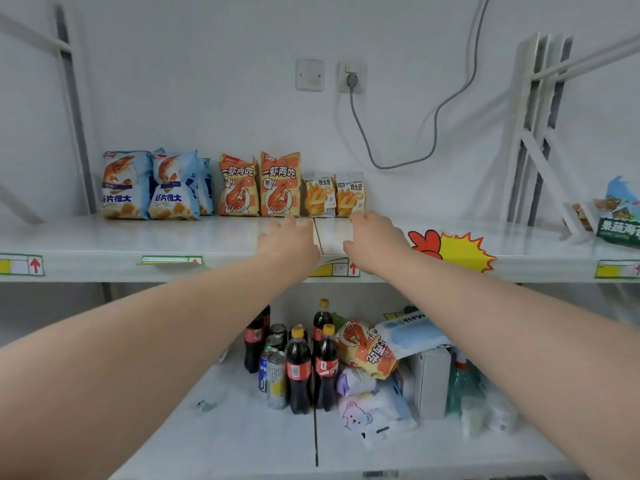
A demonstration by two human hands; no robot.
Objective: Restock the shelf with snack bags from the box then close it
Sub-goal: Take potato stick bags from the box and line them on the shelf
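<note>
Snack bags stand upright in a row along the far side of the upper shelf, backs to the wall. From the left come puffy blue prawn-cracker bags, glossy and crinkled, then two orange prawn bags with serrated tops, then two small flat fries packets, pale with yellow chips printed on them. The shelf is smooth white board, faintly shiny, with a dark seam running near to far between my hands.

My left hand and my right hand both lie palm down over the board, fingers straight and pointing at the fries packets, holding nothing. My right fingertips reach the foot of the right-hand packet; whether they touch it I cannot tell.

Paper price tags line the near edge. A red and yellow starburst sticker lies just right of my right wrist, and a green packet sits at the far right. On the wall a socket feeds a drooping grey cable.

On the lower shelf are cola bottles, drink cans, a soft mask pack and a white carton. My forearms cross in front and hide part of it.
</note>
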